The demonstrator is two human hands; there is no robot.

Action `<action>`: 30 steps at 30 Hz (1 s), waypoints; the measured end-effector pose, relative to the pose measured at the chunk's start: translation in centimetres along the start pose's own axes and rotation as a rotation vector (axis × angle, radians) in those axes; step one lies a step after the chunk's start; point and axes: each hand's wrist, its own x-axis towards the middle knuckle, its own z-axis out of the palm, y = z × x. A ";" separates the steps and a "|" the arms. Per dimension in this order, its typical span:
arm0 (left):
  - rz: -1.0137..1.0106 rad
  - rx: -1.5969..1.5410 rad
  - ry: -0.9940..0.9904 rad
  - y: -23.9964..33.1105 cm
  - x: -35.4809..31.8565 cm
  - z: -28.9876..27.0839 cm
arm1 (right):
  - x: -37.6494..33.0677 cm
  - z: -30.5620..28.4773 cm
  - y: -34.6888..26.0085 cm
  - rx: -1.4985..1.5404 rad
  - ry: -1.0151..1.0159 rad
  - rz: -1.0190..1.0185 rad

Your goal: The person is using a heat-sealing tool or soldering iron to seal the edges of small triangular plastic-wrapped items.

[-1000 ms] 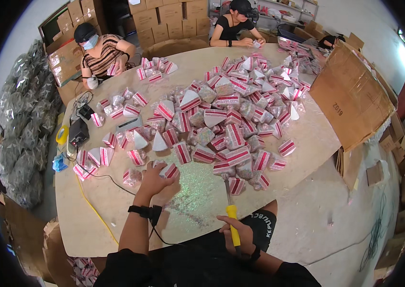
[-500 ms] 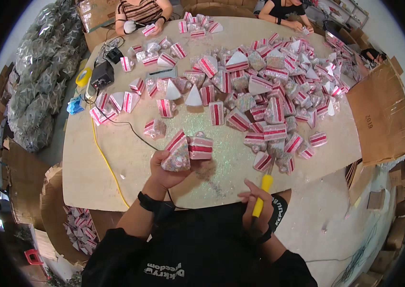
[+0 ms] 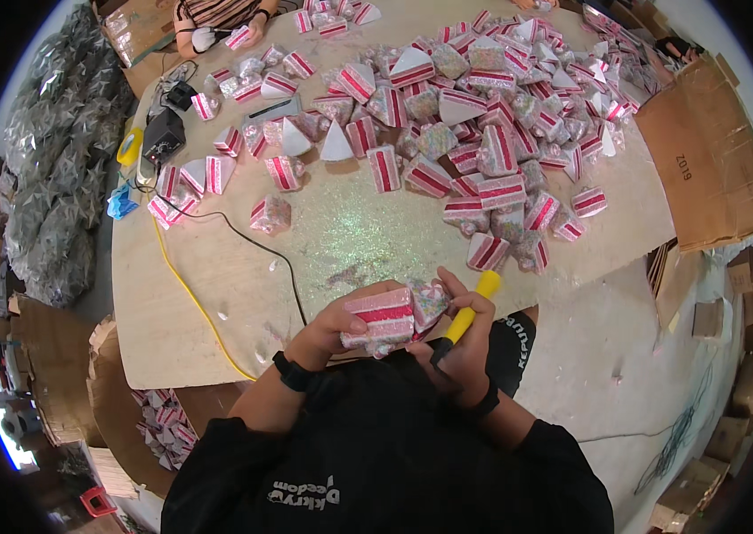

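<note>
a: we're in a small packing workshop, right?
b: yes. we see a plywood table [image 3: 216, 303] heaped with striped wedges [image 3: 483, 133], cardboard boxes [image 3: 715, 160], and bagged stock [image 3: 56, 178] stacked alongside.

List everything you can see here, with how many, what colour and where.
Cake-slice models: many, pink, red and white, heaped on the table's far half.
Table: one, pale wood, centre.
Yellow cable: one, along the table's left edge.
Black cable: one, across the table.
Cardboard sheet: one, brown, right.
Co-worker's hand: one, far edge.
Left hand: holds a cake-slice model.
Right hand: holds a yellow-handled tool.
</note>
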 end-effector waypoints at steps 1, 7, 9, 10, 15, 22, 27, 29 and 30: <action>-0.018 0.078 0.009 0.0 0.0 0.2 | 0.0 0.0 0.0 0.000 0.002 0.004; 0.000 0.188 -0.013 1.0 -0.6 0.8 | 0.0 -0.2 0.5 0.050 -0.045 0.085; -0.009 0.197 -0.022 1.2 -0.7 0.8 | 0.0 -0.4 0.6 0.099 -0.100 0.105; -0.006 0.187 -0.027 1.2 -0.7 0.8 | 0.0 -0.3 0.8 0.100 -0.099 0.104; 0.163 0.216 0.193 1.6 -0.6 1.2 | 0.2 -0.7 0.9 0.027 0.025 -0.123; -0.274 0.132 0.279 4.0 -3.1 -0.5 | 1.2 -0.7 -0.4 -0.157 -0.201 -0.167; -0.230 0.260 0.278 3.7 -2.8 0.4 | 1.2 0.1 0.1 -0.139 -0.225 -0.183; -0.269 0.363 0.290 3.6 -3.1 0.4 | 1.3 -0.1 0.4 -0.101 -0.220 -0.227; -0.264 0.364 0.296 3.6 -3.6 -0.2 | 1.3 -0.1 0.3 -0.096 -0.224 -0.230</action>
